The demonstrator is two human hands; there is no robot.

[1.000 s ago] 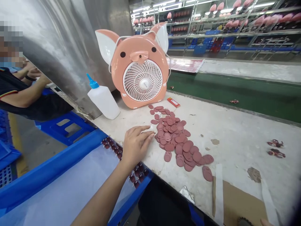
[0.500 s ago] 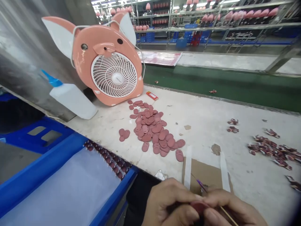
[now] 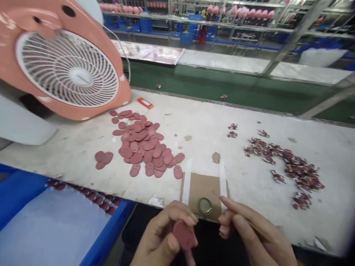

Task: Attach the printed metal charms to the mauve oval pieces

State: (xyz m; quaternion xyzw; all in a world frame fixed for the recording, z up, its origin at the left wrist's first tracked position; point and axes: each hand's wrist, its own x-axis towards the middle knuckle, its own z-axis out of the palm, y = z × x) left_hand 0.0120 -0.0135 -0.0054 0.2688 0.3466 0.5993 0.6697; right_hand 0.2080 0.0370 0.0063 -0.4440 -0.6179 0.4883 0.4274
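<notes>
My left hand (image 3: 163, 236) is closed around a dark pink oval piece (image 3: 184, 234), held at the table's front edge. My right hand (image 3: 255, 231) is just to its right, fingers pinched together on something thin that I cannot make out. Between the two hands, on a taped-down brown card (image 3: 203, 188), sits a small round metal cap (image 3: 205, 206). A heap of the same pink oval pieces (image 3: 144, 142) lies on the white table (image 3: 208, 129) ahead of my left hand.
A pink pig-shaped fan (image 3: 61, 62) stands at the back left with a white bottle (image 3: 19, 123) beside it. Small dark red bits (image 3: 288, 162) are scattered at the right. A blue tray (image 3: 55, 225) lies at the lower left. A green belt (image 3: 235, 90) runs behind the table.
My view has swung right and down. The left hand left the heap, came to the front edge and now holds an oval piece; the right hand has come into view.
</notes>
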